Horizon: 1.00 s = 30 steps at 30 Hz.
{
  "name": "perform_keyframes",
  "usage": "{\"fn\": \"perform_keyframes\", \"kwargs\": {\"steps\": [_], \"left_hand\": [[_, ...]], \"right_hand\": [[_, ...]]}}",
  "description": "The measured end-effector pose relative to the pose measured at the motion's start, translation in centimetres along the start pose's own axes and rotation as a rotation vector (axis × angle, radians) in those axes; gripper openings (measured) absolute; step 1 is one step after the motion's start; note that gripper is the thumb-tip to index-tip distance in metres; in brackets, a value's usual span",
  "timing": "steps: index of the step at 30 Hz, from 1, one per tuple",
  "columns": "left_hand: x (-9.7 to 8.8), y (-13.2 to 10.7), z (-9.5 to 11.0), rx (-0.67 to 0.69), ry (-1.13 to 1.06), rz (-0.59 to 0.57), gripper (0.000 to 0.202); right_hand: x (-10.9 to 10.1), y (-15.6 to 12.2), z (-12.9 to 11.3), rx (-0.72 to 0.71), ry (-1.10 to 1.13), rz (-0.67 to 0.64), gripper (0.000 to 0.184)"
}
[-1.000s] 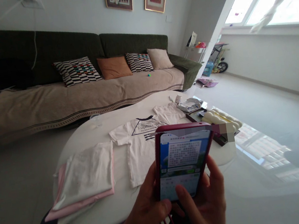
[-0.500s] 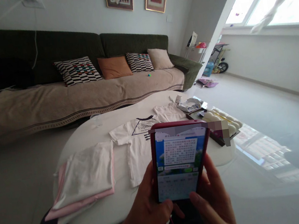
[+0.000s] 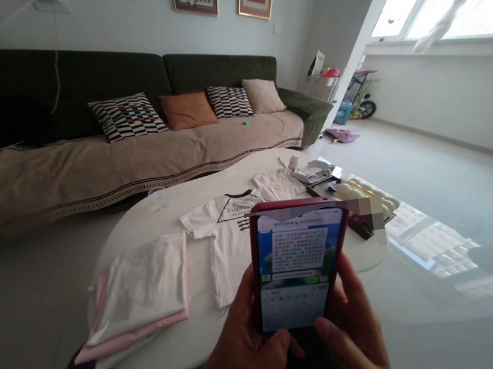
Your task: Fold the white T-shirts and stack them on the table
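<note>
A smartphone [image 3: 299,274] in a dark red case is held upright over the near edge of the table, its lit screen showing text above a keyboard. My left hand [image 3: 249,341] grips its left side, with the thumb by the lower left corner. On the other side my right hand [image 3: 354,327] wraps round the case, thumb at the lower right of the screen. Red cords hang below the phone. Behind it a white T-shirt [image 3: 225,248] with dark trim and lettering lies spread out, partly hidden by the phone. To the left rests a stack of white and pink folded clothes [image 3: 144,288].
The white oval table [image 3: 121,234] also carries another pale garment [image 3: 277,181], a silvery plastic packet [image 3: 315,170] and a dark tray [image 3: 364,231] with cream-coloured items. Beyond stands a green sofa [image 3: 122,67] with cushions and a beige cover.
My left thumb has shifted slightly right and down at the phone's bottom edge. The phone sits a touch further right in view. Clothes and table things are unchanged.
</note>
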State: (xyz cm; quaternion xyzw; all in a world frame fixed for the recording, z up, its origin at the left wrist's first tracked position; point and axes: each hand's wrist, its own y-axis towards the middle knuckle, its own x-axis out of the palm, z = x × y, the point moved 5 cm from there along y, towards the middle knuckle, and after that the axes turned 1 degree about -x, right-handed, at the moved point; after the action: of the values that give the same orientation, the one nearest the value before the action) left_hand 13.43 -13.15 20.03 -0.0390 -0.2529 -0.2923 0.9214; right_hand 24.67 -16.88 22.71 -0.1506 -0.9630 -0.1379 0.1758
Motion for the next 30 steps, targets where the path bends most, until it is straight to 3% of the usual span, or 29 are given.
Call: {"fn": "perform_keyframes", "kwargs": {"steps": [11, 17, 25, 30], "left_hand": [[-0.07, 0.18, 0.35, -0.005, -0.065, -0.025, 0.072], [-0.18, 0.14, 0.38, 0.026, -0.090, -0.032, 0.069], [-0.33, -0.02, -0.15, 0.037, -0.059, -0.037, 0.075], [-0.26, -0.05, -0.11, 0.057, 0.018, -0.021, 0.080]], "right_hand": [[-0.12, -0.05, 0.82, -0.023, 0.005, 0.056, 0.055], [0.17, 0.04, 0.52, -0.021, -0.040, 0.018, 0.055], [-0.23, 0.07, 0.53, 0.045, 0.062, -0.027, 0.048], [-0.08, 0.08, 0.35, 0.001, 0.054, -0.018, 0.051]]}}
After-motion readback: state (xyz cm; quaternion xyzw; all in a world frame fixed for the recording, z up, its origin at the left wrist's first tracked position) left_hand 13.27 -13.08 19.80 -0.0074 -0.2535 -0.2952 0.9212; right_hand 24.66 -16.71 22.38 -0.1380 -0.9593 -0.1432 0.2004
